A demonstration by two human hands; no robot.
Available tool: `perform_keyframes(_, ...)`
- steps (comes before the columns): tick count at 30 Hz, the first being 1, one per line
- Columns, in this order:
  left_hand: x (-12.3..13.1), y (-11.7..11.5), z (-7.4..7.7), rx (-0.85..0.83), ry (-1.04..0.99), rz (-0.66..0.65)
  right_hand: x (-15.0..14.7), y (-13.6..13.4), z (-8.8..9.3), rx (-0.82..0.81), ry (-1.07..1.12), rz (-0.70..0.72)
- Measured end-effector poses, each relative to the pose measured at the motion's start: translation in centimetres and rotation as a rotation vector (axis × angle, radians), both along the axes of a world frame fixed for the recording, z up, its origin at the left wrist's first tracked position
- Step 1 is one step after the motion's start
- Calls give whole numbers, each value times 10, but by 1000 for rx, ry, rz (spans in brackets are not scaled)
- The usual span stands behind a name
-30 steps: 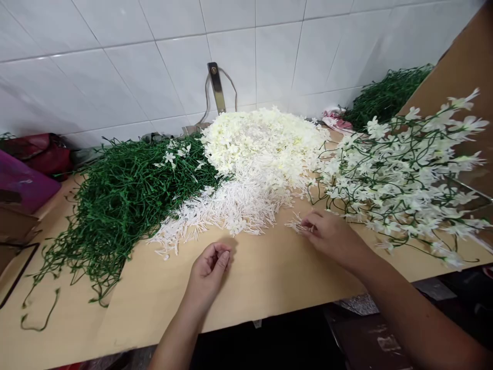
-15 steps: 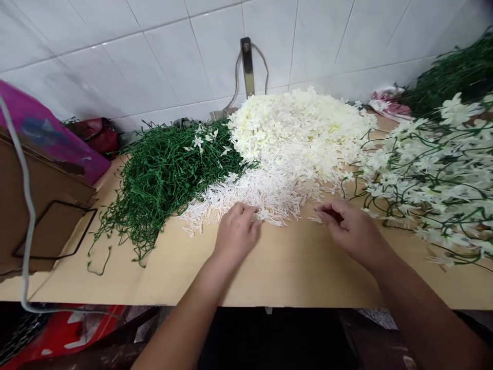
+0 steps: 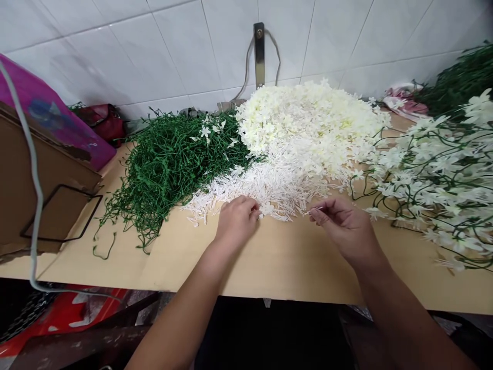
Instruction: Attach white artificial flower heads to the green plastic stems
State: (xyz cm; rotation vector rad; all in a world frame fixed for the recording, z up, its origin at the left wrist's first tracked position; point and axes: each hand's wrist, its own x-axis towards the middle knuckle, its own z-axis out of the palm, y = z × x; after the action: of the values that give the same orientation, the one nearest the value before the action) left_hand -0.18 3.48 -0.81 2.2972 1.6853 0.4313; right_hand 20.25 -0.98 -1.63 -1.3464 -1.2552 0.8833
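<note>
The pale wooden table (image 3: 269,267) runs across in front of you, and everything on it lies beyond your hands. Far left is a loose heap of green stems (image 3: 165,159). Along the right edge lie the flowered sprays (image 3: 435,169), white blooms on green wire. A mound of cream blossoms (image 3: 308,118) sits between them, against the tiled wall. Spilling from it toward you is the pile of white stamen pieces (image 3: 265,187), and its near fringe reaches your fingers.

Your left hand (image 3: 234,223) is the nearer one to that pile. It rests knuckles-up on the near edge with the fingers curled in narrow, beside a small white blossom (image 3: 266,209); whether it grips anything you cannot tell from here. Your right hand (image 3: 344,228) hovers just right of the pile and clear of it, thumb and forefinger pinched on a thin white piece (image 3: 315,209). The long axis of that piece runs left to right, its free end pointing at your left hand, with a short gap between the two.
</note>
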Motion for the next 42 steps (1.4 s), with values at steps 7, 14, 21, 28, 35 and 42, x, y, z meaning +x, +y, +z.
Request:
perform_keyframes(7, -6, 2, -3, -7, -77, 10, -11, 1, -1, -23, -10, 14)
perform_keyframes(14, -6, 2, -8, 9, -194, 27, -19, -1, 0, -30, 72, 31)
perform_keyframes(21, -8, -6, 1, -368, -989, 172, -31, -1, 1, -47, 208, 79)
perform_keyframes(28, 4, -22, 0, -763, -1482, 237, -54, -4, 3, 92, 68, 93)
perform_keyframes(35, 7, -26, -10, -850, -1554, 247, -58, -5, -3, 290, -275, 94)
perform_keyframes(42, 10, -25, -12, -809, -1552, 275, -56, -6, -3, 283, -312, 117)
